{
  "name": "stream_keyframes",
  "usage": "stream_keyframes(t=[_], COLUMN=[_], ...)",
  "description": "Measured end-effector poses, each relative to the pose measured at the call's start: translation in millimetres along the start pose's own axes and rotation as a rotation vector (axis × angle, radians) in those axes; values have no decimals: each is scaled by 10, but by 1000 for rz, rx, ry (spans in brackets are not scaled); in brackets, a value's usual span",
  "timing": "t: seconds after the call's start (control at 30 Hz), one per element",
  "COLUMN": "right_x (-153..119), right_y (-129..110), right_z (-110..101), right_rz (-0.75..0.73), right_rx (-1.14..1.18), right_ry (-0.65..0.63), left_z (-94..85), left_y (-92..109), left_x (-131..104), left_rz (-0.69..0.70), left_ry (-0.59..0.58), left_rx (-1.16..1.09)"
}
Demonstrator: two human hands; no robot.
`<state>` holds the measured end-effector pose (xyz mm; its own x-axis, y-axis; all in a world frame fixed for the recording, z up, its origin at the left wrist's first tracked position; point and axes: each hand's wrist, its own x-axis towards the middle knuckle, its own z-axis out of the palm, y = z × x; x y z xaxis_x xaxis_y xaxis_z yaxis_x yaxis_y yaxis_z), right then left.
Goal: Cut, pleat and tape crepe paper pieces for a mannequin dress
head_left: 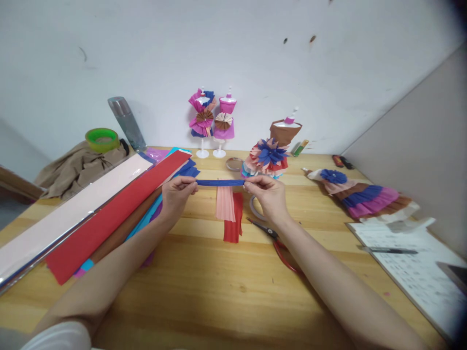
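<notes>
A narrow blue crepe paper strip [220, 183] stretches level between my two hands, above the table. My left hand [178, 194] pinches its left end between thumb and fingers. At the other end my right hand [268, 194] pinches it the same way. Below the strip lie a pink crepe paper piece [225, 206] and a red crepe paper piece [233, 226], partly overlapping. Scissors with red handles [270, 232] rest beneath my right wrist, their handles partly hidden by the forearm. A roll of tape [256, 208] lies partly behind my right hand.
Long folded crepe paper sheets [120, 209] cover the table's left side. Small dress forms [224, 121] in paper outfits stand by the wall, with a larger one [286, 131] to the right. A paper dress [372, 197], notebook [412, 277], pen [392, 251] and leaning bottle [127, 124] lie around.
</notes>
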<state>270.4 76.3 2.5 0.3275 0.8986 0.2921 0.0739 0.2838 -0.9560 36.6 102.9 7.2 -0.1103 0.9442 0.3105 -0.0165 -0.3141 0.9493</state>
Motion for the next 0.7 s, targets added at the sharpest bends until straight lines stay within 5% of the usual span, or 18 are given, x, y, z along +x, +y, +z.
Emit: stream_keyframes(t=[0.23,0.4,0.7], right_x=[36,87,117], right_y=[112,122,-80], right_z=[-30,-83,-135], right_rz=[-108,-304,-466], right_rx=[-128,-462,-693], right_ry=[-71,-189,-295], left_z=[-18,-82,-137], left_y=[-42,-148,-73], left_x=[24,107,127], left_rz=[-2,34,476], left_ry=[-59,-243,-506], left_rx=[26,116,692])
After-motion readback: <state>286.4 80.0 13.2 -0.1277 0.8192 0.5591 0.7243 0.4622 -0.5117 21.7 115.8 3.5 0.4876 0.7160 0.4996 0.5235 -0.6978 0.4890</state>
